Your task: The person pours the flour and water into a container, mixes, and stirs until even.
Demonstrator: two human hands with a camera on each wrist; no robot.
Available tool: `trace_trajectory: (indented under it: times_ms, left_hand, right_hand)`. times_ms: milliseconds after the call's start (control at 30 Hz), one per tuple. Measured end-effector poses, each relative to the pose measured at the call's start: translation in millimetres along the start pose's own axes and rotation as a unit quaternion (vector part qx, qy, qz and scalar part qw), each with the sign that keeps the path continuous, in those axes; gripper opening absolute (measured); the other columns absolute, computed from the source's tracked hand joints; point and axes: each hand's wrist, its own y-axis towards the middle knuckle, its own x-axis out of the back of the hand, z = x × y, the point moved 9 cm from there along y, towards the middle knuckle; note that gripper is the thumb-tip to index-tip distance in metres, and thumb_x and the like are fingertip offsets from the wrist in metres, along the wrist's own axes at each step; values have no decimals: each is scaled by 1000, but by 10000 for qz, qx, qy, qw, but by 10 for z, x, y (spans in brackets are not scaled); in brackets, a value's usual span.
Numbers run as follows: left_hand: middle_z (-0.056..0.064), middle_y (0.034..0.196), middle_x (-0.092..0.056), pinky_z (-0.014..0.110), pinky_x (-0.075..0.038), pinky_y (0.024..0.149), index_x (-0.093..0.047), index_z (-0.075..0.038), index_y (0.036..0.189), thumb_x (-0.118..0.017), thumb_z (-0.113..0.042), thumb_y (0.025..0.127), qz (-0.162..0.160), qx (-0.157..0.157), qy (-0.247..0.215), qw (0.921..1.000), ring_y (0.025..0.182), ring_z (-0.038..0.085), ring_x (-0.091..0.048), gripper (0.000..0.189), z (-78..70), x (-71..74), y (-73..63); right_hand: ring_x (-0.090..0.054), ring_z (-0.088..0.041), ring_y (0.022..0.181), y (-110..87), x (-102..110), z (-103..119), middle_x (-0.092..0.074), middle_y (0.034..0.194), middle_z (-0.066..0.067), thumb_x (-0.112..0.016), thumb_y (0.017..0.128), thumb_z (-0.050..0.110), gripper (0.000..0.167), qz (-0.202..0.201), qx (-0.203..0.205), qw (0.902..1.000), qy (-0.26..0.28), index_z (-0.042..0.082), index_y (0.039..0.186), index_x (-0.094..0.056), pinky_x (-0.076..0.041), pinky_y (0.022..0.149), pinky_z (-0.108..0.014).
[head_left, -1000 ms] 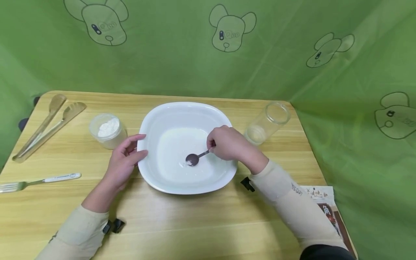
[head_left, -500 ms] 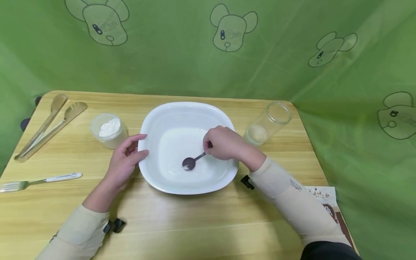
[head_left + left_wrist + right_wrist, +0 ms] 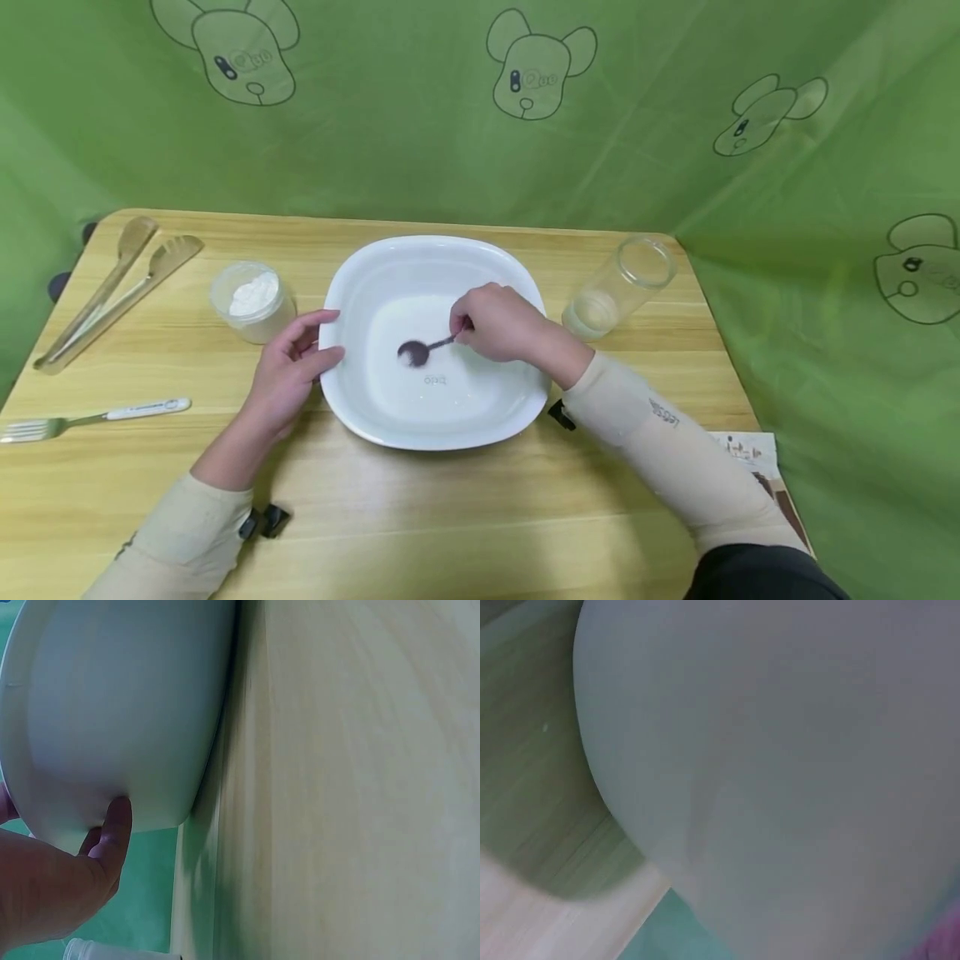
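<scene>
A white basin (image 3: 442,421) stands mid-table, with wet-looking patches and faint lettering on its floor. My left hand (image 3: 281,367) grips its left rim, thumb over the edge. In the left wrist view, that hand's fingers (image 3: 116,825) press against the basin's outer wall (image 3: 135,712). Inside the basin, my right hand (image 3: 498,323) pinches the handle of a dark spoon (image 3: 415,353), whose bowl is low over the floor and carries a little white matter. The basin's side (image 3: 742,750) fills most of the right wrist view, hiding the spoon.
Left of the basin are a tub of white powder (image 3: 253,308), metal tongs (image 3: 112,292) and a white-handled fork (image 3: 93,418). A tall glass (image 3: 622,283) with a little cloudy liquid stands at right. A printed packet (image 3: 753,454) lies by the right edge, before a green curtain (image 3: 405,142).
My right hand has swept the spoon leftward inside the basin, first nearer to me, then slightly away. Lettering on the basin floor now shows. My left hand keeps its grip on the rim.
</scene>
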Motion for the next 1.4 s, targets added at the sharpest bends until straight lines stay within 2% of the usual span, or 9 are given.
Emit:
trace_trajectory:
  times_ms: [133,267,333,500,667,800,967,1200,1400]
  left_hand:
    - [29,131,-52,29,-58,80,-51,1,140,-63,3,94,11,-9,12,10000,106,29,-62,48,-8,-5,0]
    - [29,131,-51,29,-58,80,-50,2,140,-63,3,94,9,-19,9,10000,107,30,-61,48,-7,-7,1]
    - [29,131,-52,29,-58,80,-50,2,140,-63,3,94,7,-13,19,10000,107,30,-61,48,-1,-9,-1]
    - [29,130,-52,29,-58,80,-50,1,140,-63,3,94,10,12,40,10000,106,30,-62,48,19,-14,-4]
    - [30,131,-51,29,-58,79,-50,1,140,-63,3,94,-18,28,11,10000,105,29,-62,48,20,-11,-9]
    - [30,132,-50,28,-58,81,-50,1,140,-62,3,94,-16,4,19,10000,107,30,-61,48,9,-13,-6]
    - [28,131,-52,29,-58,82,-50,2,140,-62,3,94,4,-3,53,10000,108,31,-61,48,9,-25,1]
    - [29,130,-52,28,-58,81,-51,1,140,-63,3,94,-52,-28,81,9999,104,27,-62,47,7,-11,-4]
    - [31,130,-51,28,-58,81,-51,1,139,-62,4,93,-75,-59,-13,10000,103,28,-62,48,-2,4,-7]
  right_hand:
    - [-56,-18,72,-92,51,-113,-63,72,6,-73,89,11,12,412,-365,9982,-253,18,79,-74,-48,65,-32]
    - [-58,-22,73,-139,232,-308,-65,78,1,-66,87,5,14,123,-1076,9910,-790,15,81,-74,-50,62,-35]
    - [-59,-24,74,-115,269,-320,-66,81,-2,-62,88,3,16,-77,-1127,9898,-867,13,84,-74,-50,62,-37]
    - [-58,-20,77,9,139,-116,-66,82,3,-66,91,7,12,-260,-336,9964,-737,13,88,-75,-49,67,-36]
    - [-56,-16,73,-33,-34,31,-63,75,7,-72,89,9,8,413,350,9979,-342,16,87,-76,-48,68,-31]
    - [-57,-18,72,-126,69,-132,-63,73,7,-71,84,6,13,575,-161,9967,-553,18,82,-75,-49,65,-32]
    - [-58,-22,73,-95,256,-294,-64,77,1,-64,85,4,16,15,-797,9926,-915,16,80,-73,-50,61,-35]
    - [-58,-15,74,129,17,54,-64,78,7,-71,91,13,5,-149,187,9983,-533,15,90,-76,-48,68,-31]
    - [-55,-12,70,52,-212,262,-62,71,10,-76,89,14,6,778,815,9936,22,20,88,-76,-46,68,-28]
